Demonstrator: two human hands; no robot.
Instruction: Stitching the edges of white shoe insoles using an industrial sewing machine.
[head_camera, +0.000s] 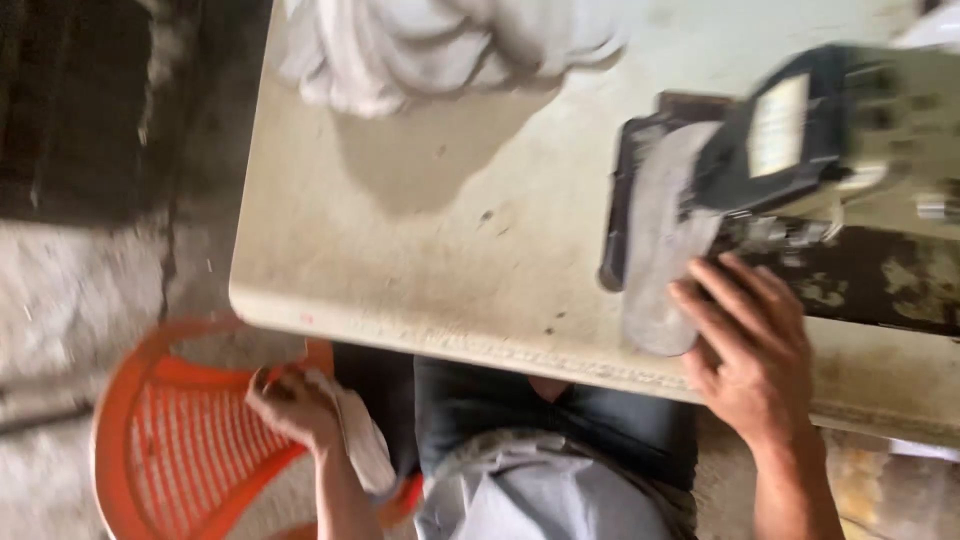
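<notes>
My left hand (292, 403) grips a white cloth (362, 447) over the orange chair (175, 440), near left. My right hand (745, 345) lies open, fingers spread, on what looks like grey fabric (660, 240) under the sewing machine (800, 130) on the table (420, 250).

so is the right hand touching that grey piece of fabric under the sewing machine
Touching. The head view shows the right hand lying flat with its fingers on the edge of the grey fabric piece beside the sewing machine.
</notes>
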